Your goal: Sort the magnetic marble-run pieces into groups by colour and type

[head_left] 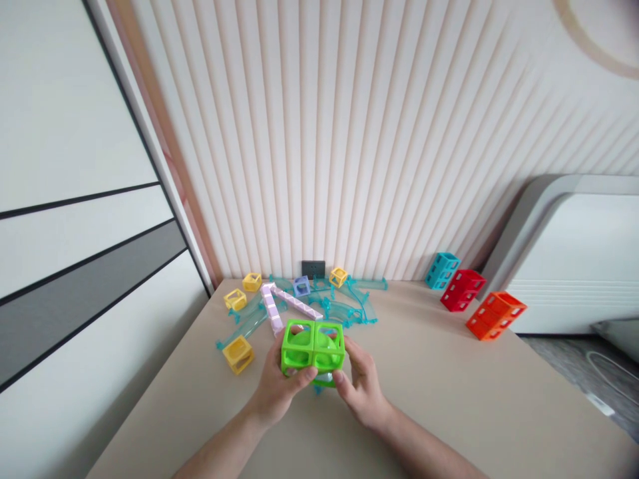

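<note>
Both hands hold a group of bright green open-frame cube blocks (313, 344) above the near middle of the table. Two cubes show side by side on top, and part of another green piece shows beneath. My left hand (274, 392) grips the left side, its thumb along the lower front edge. On the other side my right hand (362, 386) is closed on the block, thumb at the lower right corner. The far fingers of both hands are partly hidden behind the green frames. A bit of translucent teal plastic (318, 390) shows just below the blocks.
Behind the hands lie translucent teal track pieces (344, 311), lilac strips (297, 303), a purple cube (301, 286) and several yellow cubes (238, 354). Stacks in blue (442, 271), red (462, 290) and orange (496, 315) stand at the right. A ribbed wall (319, 133) bounds the back.
</note>
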`<state>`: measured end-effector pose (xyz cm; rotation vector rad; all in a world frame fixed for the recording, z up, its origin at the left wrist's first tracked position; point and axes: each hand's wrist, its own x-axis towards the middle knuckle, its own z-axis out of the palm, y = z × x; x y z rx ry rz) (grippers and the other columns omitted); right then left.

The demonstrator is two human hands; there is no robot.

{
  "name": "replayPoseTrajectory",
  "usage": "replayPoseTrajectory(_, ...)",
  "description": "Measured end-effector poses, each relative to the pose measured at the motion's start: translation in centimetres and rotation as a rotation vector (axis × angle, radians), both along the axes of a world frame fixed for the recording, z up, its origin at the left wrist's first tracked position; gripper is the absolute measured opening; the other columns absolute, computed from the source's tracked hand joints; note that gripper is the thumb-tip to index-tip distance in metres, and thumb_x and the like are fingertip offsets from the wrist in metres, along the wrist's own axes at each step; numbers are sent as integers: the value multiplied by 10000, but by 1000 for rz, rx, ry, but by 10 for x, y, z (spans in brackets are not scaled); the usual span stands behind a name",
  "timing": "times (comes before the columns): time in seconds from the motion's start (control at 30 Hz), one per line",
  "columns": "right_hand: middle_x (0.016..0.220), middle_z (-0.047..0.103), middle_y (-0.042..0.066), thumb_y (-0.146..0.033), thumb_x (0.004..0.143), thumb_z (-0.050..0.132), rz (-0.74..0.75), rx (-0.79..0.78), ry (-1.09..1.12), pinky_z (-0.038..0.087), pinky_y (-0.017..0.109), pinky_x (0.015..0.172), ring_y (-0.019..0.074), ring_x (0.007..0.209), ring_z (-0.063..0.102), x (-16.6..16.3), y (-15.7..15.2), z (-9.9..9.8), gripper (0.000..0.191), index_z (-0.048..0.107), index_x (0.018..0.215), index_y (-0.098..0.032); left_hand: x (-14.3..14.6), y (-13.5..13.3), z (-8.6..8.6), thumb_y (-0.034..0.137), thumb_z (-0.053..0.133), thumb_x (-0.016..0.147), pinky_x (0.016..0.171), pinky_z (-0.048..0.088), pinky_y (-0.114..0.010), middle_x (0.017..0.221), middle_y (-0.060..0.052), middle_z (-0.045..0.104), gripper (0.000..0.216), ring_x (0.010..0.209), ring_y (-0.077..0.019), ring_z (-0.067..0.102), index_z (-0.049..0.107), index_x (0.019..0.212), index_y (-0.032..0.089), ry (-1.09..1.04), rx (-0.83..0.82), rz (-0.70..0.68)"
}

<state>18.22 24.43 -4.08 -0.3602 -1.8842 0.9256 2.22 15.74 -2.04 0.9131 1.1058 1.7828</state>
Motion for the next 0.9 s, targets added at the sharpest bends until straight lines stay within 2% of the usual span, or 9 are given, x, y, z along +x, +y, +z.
replayPoseTrajectory(0.13, 1232, 684, 94, -445, 987, 535, -44, -5, -49, 529, 382, 980, 263, 1132, 648, -4, 1, -1, 448, 550, 1395, -260, 3, 5, -7, 381, 904, 616, 784, 616, -341, 1072, -87, 759, 649, 945, -286, 747, 611, 1166, 198, -9, -57, 142)
replayPoseTrajectory(0.27, 1383, 566, 117, -386, 994, 533, -155, -12, -61, 471, 435, 1075, 270, 1266, 559, -8, -1, -3, 514, 440, 1486, -269, 4, 14, -18, 404, 868, 689, 876, 583, -338, 1179, -85, 728, 709, 1065, -274, 710, 563, 1305, 226, -57, -61, 268)
replayPoseTrajectory(0.4, 1442, 502, 124, -408, 960, 584, -170, 19, -149, 424, 470, 1126, 307, 1353, 476, -9, -7, -7, 601, 403, 1518, -272, 6, 15, -26, 420, 810, 777, 970, 534, -360, 1320, -87, 662, 701, 1185, -270, 651, 500, 1388, 272, -124, -42, 182)
replayPoseTrajectory(0.5, 1503, 442, 134, -457, 924, 632, -182, 27, -206, 390, 489, 1153, 334, 1400, 417, -9, -8, -12, 754, 301, 1570, -252, 7, 12, -33, 476, 730, 845, 996, 519, -388, 1434, -100, 577, 646, 1262, -289, 597, 482, 1409, 282, -154, -9, 92)
replayPoseTrajectory(0.6, 1538, 397, 146, -508, 899, 653, -207, 17, -244, 366, 499, 1165, 349, 1432, 371, -9, -5, -17, 862, 224, 1595, -234, 6, 11, -42, 558, 634, 892, 1027, 502, -406, 1508, -77, 508, 592, 1319, -291, 549, 489, 1411, 312, -178, 27, 59)
replayPoseTrajectory(0.77, 1571, 349, 163, -591, 834, 700, -176, -2, -278, 347, 510, 1174, 364, 1455, 338, -10, 1, -21, 1006, 170, 1602, -216, 2, 13, -49, 539, 614, 915, 1157, 382, -388, 1504, -78, 514, 530, 1426, -275, 428, 556, 1371, 274, -21, -15, 117)
replayPoseTrajectory(0.9, 1566, 367, 170, -566, 812, 736, -205, -21, -300, 355, 528, 1166, 370, 1452, 347, -12, 2, -25, 1040, 152, 1597, -214, 3, 12, -50, 540, 621, 909, 1200, 316, -398, 1508, -89, 509, 536, 1485, -278, 325, 575, 1355, 247, 72, -71, 94)
